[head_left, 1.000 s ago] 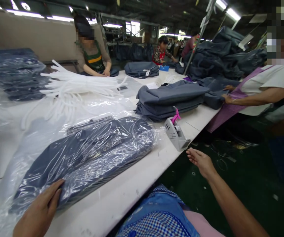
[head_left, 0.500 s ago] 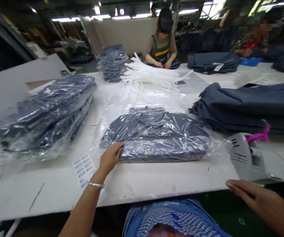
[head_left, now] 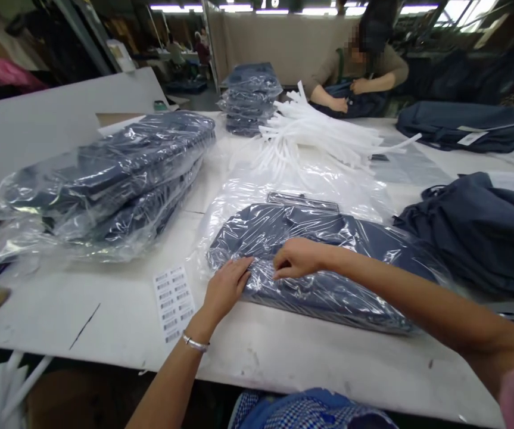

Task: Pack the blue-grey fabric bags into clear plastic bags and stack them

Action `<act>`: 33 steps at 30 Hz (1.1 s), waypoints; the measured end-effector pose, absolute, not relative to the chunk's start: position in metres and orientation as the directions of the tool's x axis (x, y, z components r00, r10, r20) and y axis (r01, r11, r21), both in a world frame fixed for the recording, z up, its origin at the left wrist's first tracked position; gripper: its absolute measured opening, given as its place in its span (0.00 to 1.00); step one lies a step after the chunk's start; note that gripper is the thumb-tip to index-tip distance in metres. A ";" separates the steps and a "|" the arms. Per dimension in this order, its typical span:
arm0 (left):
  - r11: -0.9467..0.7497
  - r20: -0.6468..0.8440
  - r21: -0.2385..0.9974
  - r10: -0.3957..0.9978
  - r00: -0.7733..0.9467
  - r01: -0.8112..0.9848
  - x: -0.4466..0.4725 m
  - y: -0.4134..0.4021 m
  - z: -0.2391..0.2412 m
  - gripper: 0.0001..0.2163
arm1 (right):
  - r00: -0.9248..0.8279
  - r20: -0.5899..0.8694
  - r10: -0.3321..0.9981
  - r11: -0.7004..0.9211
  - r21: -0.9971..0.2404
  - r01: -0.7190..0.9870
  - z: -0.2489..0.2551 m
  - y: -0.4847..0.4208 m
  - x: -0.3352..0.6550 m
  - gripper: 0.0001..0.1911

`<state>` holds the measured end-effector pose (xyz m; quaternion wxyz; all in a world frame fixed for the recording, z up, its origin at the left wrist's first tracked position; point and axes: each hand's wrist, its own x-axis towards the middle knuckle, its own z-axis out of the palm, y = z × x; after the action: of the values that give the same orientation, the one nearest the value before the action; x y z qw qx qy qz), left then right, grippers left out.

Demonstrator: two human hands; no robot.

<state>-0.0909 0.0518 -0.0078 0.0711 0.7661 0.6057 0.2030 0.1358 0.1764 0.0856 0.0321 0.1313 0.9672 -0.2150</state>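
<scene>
A folded dark blue fabric item in a clear plastic bag (head_left: 350, 298) lies on the white table in front of me. My left hand (head_left: 229, 285) rests on its left front edge, fingers stretched out over the plastic and a silver bangle on the wrist. Close beside it, my right hand (head_left: 300, 257) is over the middle of the package with fingers curled and thumb near the index finger. What those fingers hold, if anything, I cannot make out. A sheet of barcode labels (head_left: 174, 304) lies flat to the left of my left hand.
Bagged dark blue items (head_left: 118, 161) are piled at left, with another stack (head_left: 252, 98) behind. White strips (head_left: 323, 134) lie beyond the package. Unbagged dark blue fabric (head_left: 484, 232) sits at right. A co-worker (head_left: 359, 71) handles dark fabric across the table (head_left: 305, 357).
My right hand has come from the table's right front edge onto the package, its fingers now curled. My left hand stays on the package's left edge. The view has turned left.
</scene>
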 end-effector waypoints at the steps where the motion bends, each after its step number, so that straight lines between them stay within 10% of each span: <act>1: -0.255 0.225 0.352 0.957 0.183 0.900 -0.091 0.051 -0.008 0.19 | -0.967 -0.144 0.212 0.892 -0.376 0.251 0.078 0.187 0.121 0.10; 13: -0.259 0.205 0.325 0.958 0.200 0.910 -0.090 0.050 -0.014 0.20 | -0.919 -0.304 0.249 0.963 -0.022 0.268 0.052 0.211 0.060 0.15; 23: -0.234 0.174 0.355 0.968 0.182 0.905 -0.090 0.050 -0.007 0.20 | -0.729 -0.134 0.671 0.741 0.074 0.668 0.065 0.230 0.109 0.23; 27: -0.199 0.160 0.426 0.977 0.143 0.883 -0.097 0.053 -0.004 0.18 | -0.632 -0.052 0.773 0.579 -0.350 0.736 0.077 0.172 0.169 0.24; 30: -0.154 0.233 0.499 0.972 0.039 0.853 -0.097 0.054 0.006 0.16 | -0.627 -0.310 0.714 0.071 -0.860 0.505 0.059 0.092 0.215 0.25; 33: -0.188 0.443 0.437 0.896 -0.028 0.880 -0.076 0.050 0.019 0.14 | -0.520 -0.565 0.641 -0.577 -0.801 0.160 0.023 0.018 0.247 0.26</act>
<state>-0.0761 0.0503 0.0189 0.0123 0.6969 0.6369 0.3294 0.2474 0.0184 0.0228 -0.1587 0.4636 0.4317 -0.7573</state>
